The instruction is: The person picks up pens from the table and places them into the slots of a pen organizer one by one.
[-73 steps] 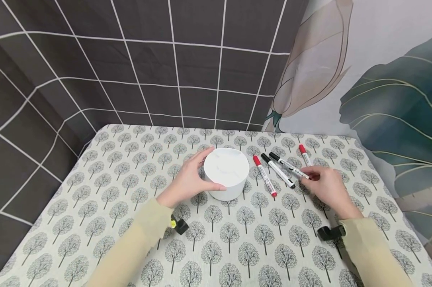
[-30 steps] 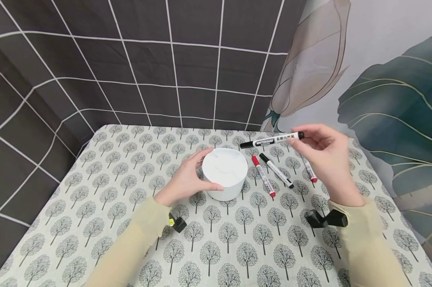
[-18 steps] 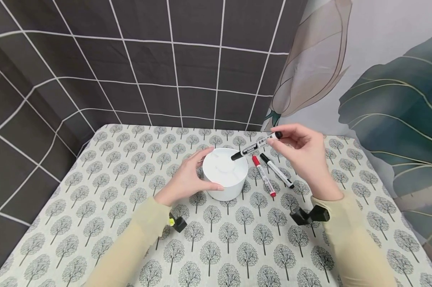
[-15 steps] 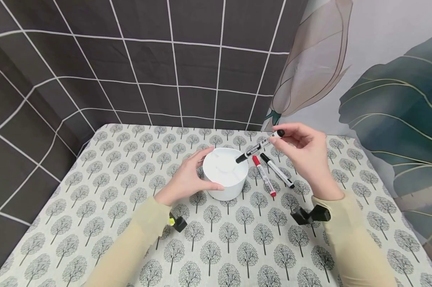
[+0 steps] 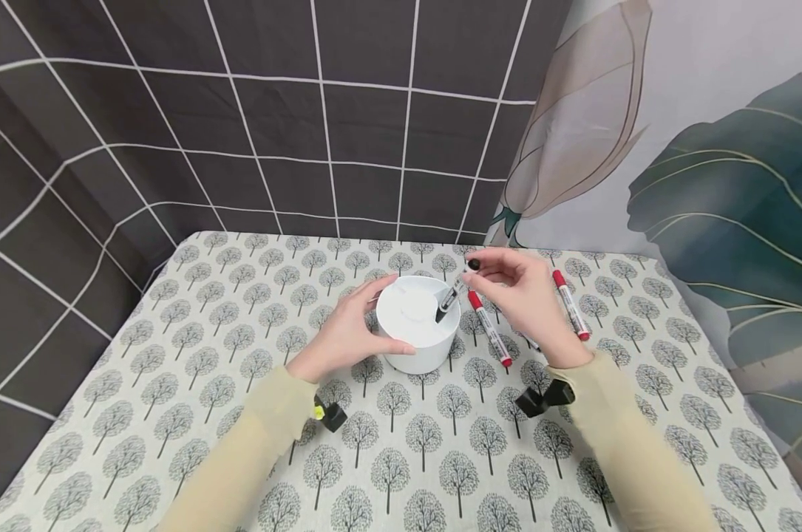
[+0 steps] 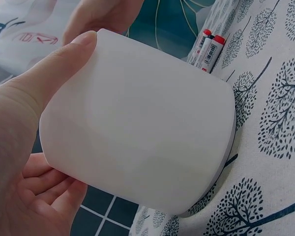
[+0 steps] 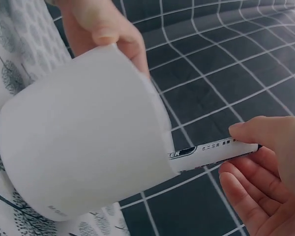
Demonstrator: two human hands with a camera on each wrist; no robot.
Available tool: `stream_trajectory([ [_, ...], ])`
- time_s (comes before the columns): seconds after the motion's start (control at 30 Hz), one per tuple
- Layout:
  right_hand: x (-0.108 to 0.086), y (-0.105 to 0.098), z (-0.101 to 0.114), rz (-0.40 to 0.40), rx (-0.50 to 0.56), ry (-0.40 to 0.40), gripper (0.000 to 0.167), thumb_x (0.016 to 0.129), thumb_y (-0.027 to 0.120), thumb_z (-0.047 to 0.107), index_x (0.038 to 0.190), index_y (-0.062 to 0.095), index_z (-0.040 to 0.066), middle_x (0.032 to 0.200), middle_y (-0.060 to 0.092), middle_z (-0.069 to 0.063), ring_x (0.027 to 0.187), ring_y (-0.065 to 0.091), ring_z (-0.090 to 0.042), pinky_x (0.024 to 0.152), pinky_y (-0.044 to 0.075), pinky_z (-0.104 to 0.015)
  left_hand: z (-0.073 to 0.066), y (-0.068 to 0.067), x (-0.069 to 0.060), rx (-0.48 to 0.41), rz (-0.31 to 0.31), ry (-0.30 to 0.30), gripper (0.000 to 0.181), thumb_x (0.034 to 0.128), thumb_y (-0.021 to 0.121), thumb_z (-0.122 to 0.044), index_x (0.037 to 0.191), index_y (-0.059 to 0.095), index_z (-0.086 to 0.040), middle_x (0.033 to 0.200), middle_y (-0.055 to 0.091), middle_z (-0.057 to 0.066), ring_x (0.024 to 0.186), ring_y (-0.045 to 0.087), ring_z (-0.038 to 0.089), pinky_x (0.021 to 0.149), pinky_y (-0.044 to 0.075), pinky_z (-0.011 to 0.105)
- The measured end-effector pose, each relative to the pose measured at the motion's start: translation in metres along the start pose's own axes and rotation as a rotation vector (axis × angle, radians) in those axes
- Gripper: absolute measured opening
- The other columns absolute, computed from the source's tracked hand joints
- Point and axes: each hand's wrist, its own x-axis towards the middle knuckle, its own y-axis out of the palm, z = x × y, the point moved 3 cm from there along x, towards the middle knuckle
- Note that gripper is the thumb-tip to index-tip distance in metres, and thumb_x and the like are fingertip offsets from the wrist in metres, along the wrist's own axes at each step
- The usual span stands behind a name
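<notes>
A round white organizer pot (image 5: pixel 419 360) with inner dividers stands on the table. My left hand (image 5: pixel 347 324) grips its left side, thumb at the front and fingers behind. Between thumb and fingertips, my right hand (image 5: pixel 523 299) pinches a black whiteboard marker (image 5: pixel 449 298) near its end. The marker slants down, its black cap inside the right part of the pot. In the right wrist view, the white barrel (image 7: pixel 201 153) sticks out past the rim. A red marker (image 5: pixel 490 330) lies just right of the pot.
Another red marker (image 5: pixel 571 304) lies farther right. A second black marker (image 5: pixel 532 343) is mostly hidden beneath my right hand. The tree-print cloth (image 5: pixel 261 443) covers the table, with a dark gridded curtain (image 5: pixel 254 111) behind it.
My right hand has picked up the black marker from the table, carried it left, and tipped and lowered its capped end into the pot. My left hand has stayed on the pot.
</notes>
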Motion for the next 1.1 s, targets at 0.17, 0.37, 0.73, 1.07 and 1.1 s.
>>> stream_trajectory([
  [0.17,0.002,0.009,-0.008,0.039,0.004,0.026,0.033,0.089,0.079,0.004,0.120,0.072,-0.001,0.107,0.073,-0.014,0.088,0.071,-0.014,0.079,0.060,-0.024,0.000,0.001,0.000,-0.011,0.004,-0.003,0.118,0.0572,0.100,-0.046,0.157,0.041,-0.023,0.156,0.043,0.000,0.132,0.052,0.026,0.112,0.037,0.054],
  [0.37,0.000,0.001,-0.003,0.019,0.025,0.008,0.034,0.091,0.078,0.006,0.124,0.071,0.001,0.115,0.073,-0.013,0.097,0.072,-0.014,0.086,0.058,-0.025,0.001,0.001,0.000,-0.006,0.000,-0.004,0.117,0.0567,0.100,-0.047,0.156,0.041,-0.025,0.156,0.042,-0.001,0.133,0.052,0.026,0.113,0.037,0.053],
  [0.73,-0.013,-0.033,0.010,-0.063,-0.006,0.068,0.036,0.092,0.079,0.019,0.125,0.072,0.006,0.120,0.072,-0.009,0.104,0.071,-0.014,0.091,0.056,-0.025,0.001,0.001,0.001,-0.017,-0.006,0.009,0.116,0.0574,0.100,-0.043,0.156,0.042,-0.026,0.157,0.042,-0.001,0.132,0.052,0.028,0.112,0.038,0.052],
  [1.07,-0.025,-0.064,-0.002,-0.096,-0.129,0.151,0.043,0.092,0.079,0.029,0.128,0.071,0.009,0.124,0.071,-0.008,0.104,0.069,-0.009,0.090,0.053,-0.018,0.001,0.001,0.000,0.000,-0.006,0.011,0.116,0.0575,0.100,-0.043,0.156,0.042,-0.024,0.157,0.042,0.001,0.132,0.052,0.028,0.112,0.038,0.054],
  [1.1,-0.026,-0.066,-0.004,-0.094,-0.140,0.154,0.043,0.092,0.079,0.030,0.128,0.071,0.009,0.124,0.071,-0.008,0.104,0.070,-0.009,0.090,0.053,-0.018,0.001,0.001,-0.001,0.001,-0.006,0.009,0.116,0.0575,0.100,-0.043,0.156,0.042,-0.024,0.157,0.042,0.001,0.131,0.052,0.028,0.112,0.038,0.054],
])
